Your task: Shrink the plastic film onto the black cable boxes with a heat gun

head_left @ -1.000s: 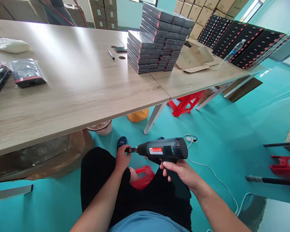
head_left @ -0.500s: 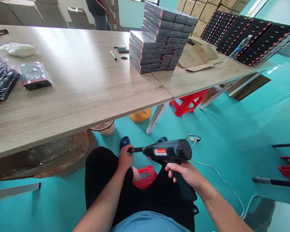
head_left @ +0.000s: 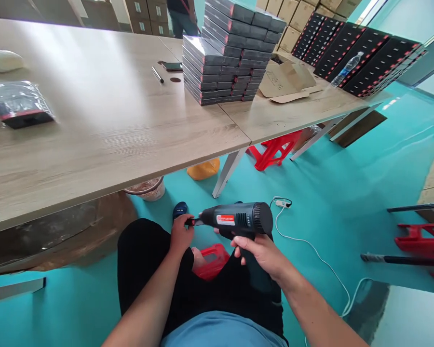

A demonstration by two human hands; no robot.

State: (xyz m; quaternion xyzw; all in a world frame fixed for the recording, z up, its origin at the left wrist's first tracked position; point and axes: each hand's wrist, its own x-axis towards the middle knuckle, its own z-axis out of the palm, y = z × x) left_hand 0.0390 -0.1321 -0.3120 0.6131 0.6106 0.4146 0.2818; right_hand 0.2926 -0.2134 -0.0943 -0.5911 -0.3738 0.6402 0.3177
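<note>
The right grip point(head_left: 252, 246) wraps a heat gun point(head_left: 240, 218), its nozzle point(head_left: 207, 217) just beside the small dark piece point(head_left: 190, 222) pinched in the left grip point(head_left: 181, 236); the surface point(head_left: 108, 120) lies beyond both.

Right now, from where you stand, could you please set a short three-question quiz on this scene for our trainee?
1. Multiple choice: what holds the dark gun-shaped tool?
A) the left hand
B) the right hand
C) both hands

2. True or false: on the table, the pen lies to the left of the stack of dark boxes.

3. Fill in the blank: the plastic stool beneath the table is ____ in colour.

Key: 1. B; 2. True; 3. red
</note>
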